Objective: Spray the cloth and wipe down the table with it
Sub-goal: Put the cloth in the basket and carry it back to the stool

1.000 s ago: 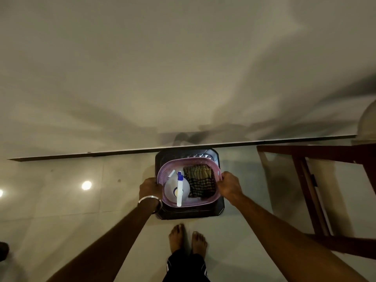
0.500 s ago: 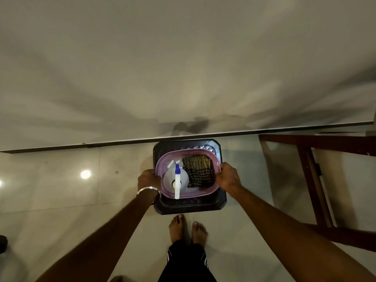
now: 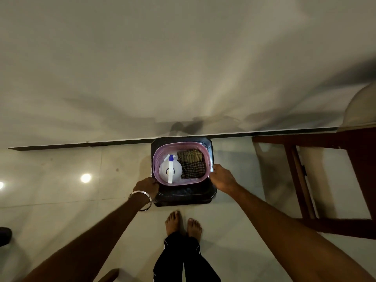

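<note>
Two hands: left hand [image 3: 147,187], right hand [image 3: 222,177] grip basket [image 3: 156,159] | stool [image 3: 183,195] beneath | table [image 3: 317,139] rightward

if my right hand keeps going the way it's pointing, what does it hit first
Most likely the checked cloth inside the pink basket. The right hand already grips the basket's right rim, pointing inward and left, though depth is unclear.
</note>
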A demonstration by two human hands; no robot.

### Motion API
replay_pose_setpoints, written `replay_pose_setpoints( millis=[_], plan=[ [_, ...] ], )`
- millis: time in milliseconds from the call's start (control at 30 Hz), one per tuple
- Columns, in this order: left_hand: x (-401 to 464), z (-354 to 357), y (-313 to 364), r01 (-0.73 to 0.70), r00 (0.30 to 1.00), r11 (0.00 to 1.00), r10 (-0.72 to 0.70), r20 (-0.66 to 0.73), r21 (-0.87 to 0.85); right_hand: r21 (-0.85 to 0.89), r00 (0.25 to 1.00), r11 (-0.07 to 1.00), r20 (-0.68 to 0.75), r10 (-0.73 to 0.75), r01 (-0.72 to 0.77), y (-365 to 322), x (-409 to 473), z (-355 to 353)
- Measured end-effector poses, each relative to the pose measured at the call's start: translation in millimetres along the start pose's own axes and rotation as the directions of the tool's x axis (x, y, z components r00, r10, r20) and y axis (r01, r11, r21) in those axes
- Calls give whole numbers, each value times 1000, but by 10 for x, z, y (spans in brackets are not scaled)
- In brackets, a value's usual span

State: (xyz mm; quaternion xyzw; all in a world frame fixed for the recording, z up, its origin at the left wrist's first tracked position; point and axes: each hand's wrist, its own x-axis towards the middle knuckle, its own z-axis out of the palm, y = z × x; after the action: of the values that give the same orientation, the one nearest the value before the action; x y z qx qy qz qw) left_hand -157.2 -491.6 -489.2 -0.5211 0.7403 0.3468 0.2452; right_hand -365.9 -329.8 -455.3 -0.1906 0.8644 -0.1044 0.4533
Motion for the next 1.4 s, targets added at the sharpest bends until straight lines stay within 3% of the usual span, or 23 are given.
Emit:
replay_pose_setpoints(
  millis=[233, 367, 500, 733, 967, 1400],
  plan=[
    [-911, 6, 181, -259, 963, 962, 264, -52, 80, -288, 984, 944, -28, -178, 163, 137, -837, -232],
    [-1369, -42, 360, -420, 899, 903, 428, -92, 89, -367, 964, 907, -78, -253, 208, 213, -1278, -341],
    [-1736, -70, 485, -497, 841, 839, 529, -116, 220, -409, 948, 887, -129, -291, 216, 336, -1712, -377],
    [-2379, 19, 407, -574, 737, 722, 661, -140, 385, -405, 923, 898, -249, -292, 175, 639, -2536, -153],
    [-3052, 190, 327, -615, 675, 662, 723, -147, 428, -386, 902, 913, -333, -273, 134, 1061, -3325, 48],
    [-4365, 1221, 1101, -703, 520, 429, 854, 0, 567, -172, 825, 985, -556, -107, 11, 2743, -4913, 59]
  ],
)
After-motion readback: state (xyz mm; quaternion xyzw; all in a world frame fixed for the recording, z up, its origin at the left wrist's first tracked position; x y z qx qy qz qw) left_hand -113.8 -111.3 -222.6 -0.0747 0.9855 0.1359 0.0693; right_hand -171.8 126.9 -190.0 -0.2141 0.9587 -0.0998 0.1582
